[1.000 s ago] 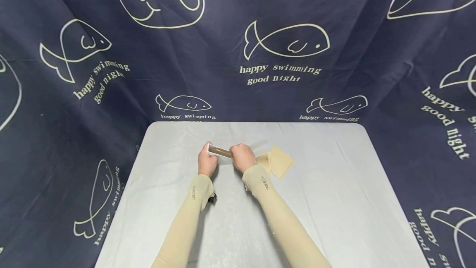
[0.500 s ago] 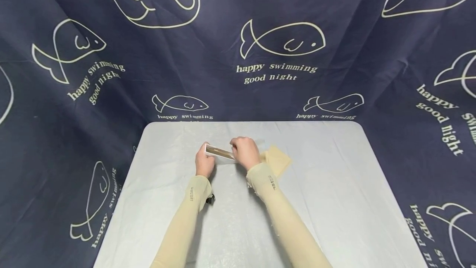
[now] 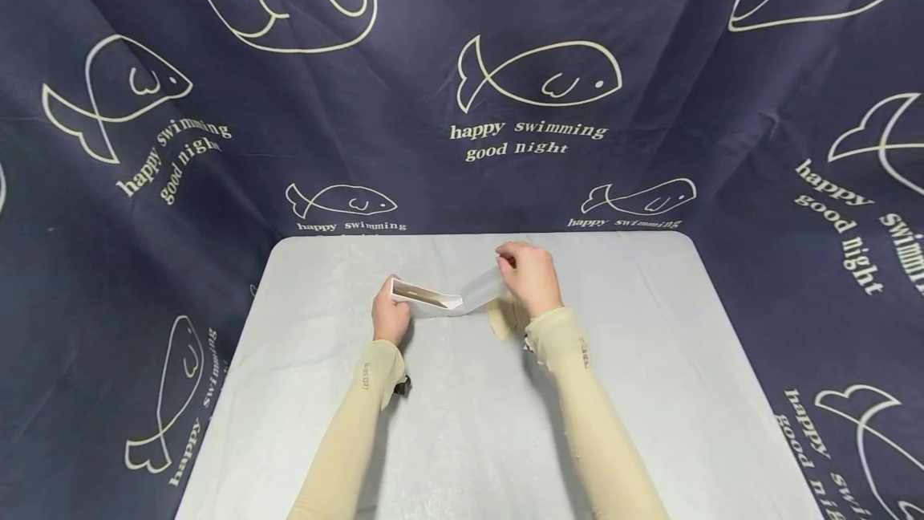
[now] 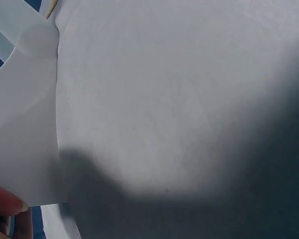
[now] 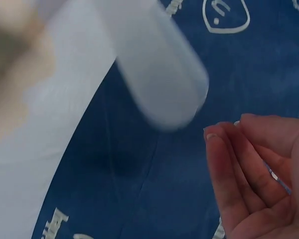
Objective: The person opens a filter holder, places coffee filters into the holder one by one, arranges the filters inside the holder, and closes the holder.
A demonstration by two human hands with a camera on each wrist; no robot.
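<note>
In the head view my left hand grips the left end of a flat white case, whose narrow opening faces up and shows a brown inside. The left wrist view shows my fingertips at the lower edge of its smooth white side, beside a curved cutout. A long translucent flap slants up and right from the case's right end. My right hand is beyond the flap's end, fingers bent and thumb near the fingertips. In the right wrist view the flap's rounded tip is apart from those fingers, which hold nothing.
A beige piece lies on the white-covered table, partly hidden by my right hand; in the right wrist view it is a blur. A dark blue curtain with fish drawings hangs behind the table and along both sides.
My right hand has moved right and away from the case's end. The flap now stands out from the case at a slant. My left hand still grips the case in nearly the same place.
</note>
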